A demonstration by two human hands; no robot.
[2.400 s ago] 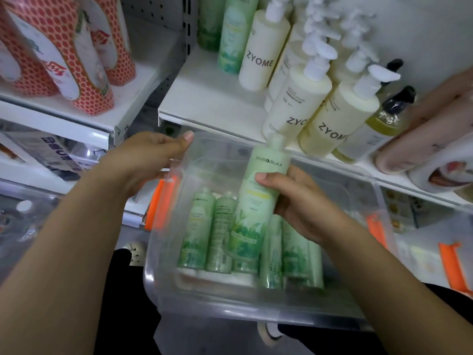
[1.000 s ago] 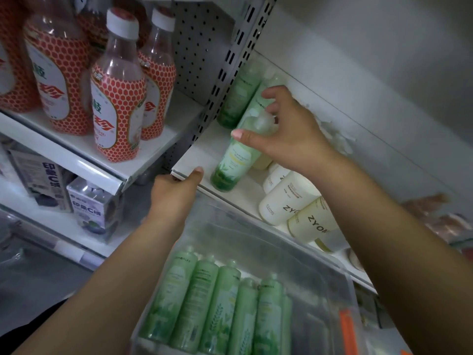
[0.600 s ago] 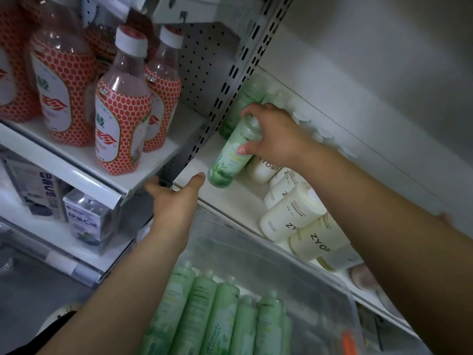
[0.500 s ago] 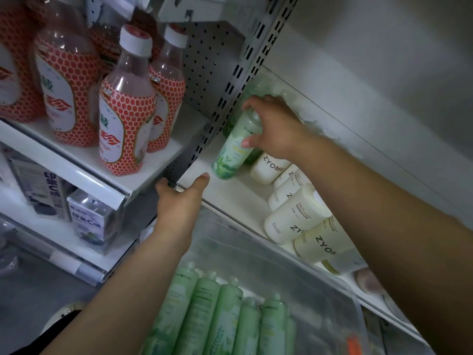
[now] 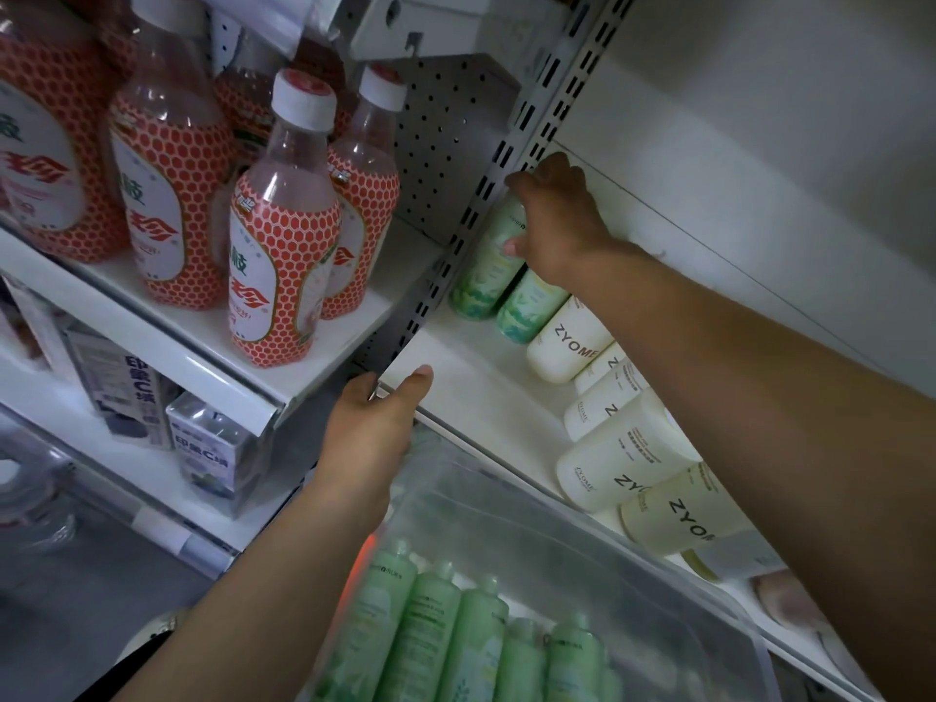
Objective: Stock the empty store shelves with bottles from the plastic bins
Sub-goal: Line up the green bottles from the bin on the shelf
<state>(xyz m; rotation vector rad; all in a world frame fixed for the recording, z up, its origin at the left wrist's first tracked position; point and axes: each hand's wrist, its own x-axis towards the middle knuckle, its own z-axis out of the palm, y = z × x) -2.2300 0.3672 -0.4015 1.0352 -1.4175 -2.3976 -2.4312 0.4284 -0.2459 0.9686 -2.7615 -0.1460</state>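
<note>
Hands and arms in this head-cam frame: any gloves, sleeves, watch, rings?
Both bare. The left hand and right hand show no gloves, and no rings are visible. Both forearms are uncovered as far as the frame shows, with no sleeve, watch or wristband in view. A dark garment edge shows near the left arm at the bottom.

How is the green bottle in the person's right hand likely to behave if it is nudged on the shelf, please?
The green bottle is tall and narrow, so it probably tips easily. Its round body would likely roll. Its smooth plastic may slip in the right hand.

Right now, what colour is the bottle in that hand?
Pale green bottle, clearest in the head view.
</note>
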